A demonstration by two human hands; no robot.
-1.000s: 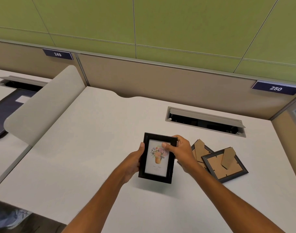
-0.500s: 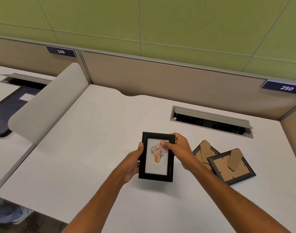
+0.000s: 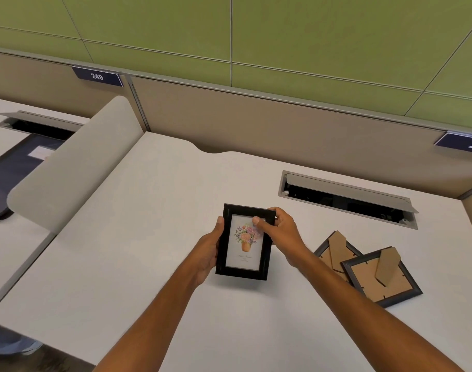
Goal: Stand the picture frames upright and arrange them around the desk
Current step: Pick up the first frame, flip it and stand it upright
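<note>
A black picture frame [image 3: 244,260] with a flower-pot print faces me, held above the middle of the white desk [image 3: 138,237]. My left hand [image 3: 209,251] grips its left edge. My right hand [image 3: 279,232] holds its top right corner, thumb on the glass. Two more frames lie face down to the right, cardboard backs and stands showing: the nearer one [image 3: 382,277] overlaps the farther one [image 3: 334,251].
An open cable hatch [image 3: 347,198] is set into the desk behind the frames. A beige partition [image 3: 256,124] runs along the back. A curved grey divider [image 3: 68,162] bounds the left side, with a dark pad [image 3: 12,173] on the neighbouring desk.
The held frame has stayed in both hands and shifted slightly left on the desk, away from the two lying frames. The view has turned a little to the left.
</note>
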